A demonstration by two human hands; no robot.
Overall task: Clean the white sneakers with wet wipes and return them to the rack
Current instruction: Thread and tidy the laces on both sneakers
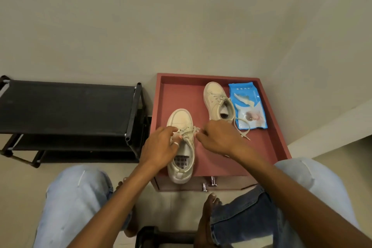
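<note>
From the head view, looking down: a red cabinet (267, 143) sits against the wall, and both sneakers are on its top. The near sneaker (182, 127) lies toe toward the wall, its heel right at the front edge, above the metal handles (209, 184). Both hands are on it. The left hand (161, 147), a ring on one finger, has its fingers curled in and pinched on the laces (188, 131) over the tongue. The right hand (218, 137) comes in from the other side, fingertips closed on the same laces, knuckles up. The two hands are almost touching over the shoe.

The far sneaker (216, 96) stands nearer the wall, to the right, untouched, one loose lace trailing out across the red surface. Just beside it lies the blue wipes pack (248, 106), flat, with a wipe poking out of its top.

Left of the cabinet is the black rack (66, 106), its top shelf bare. Below, knees in pale jeans and bare feet on the floor.
</note>
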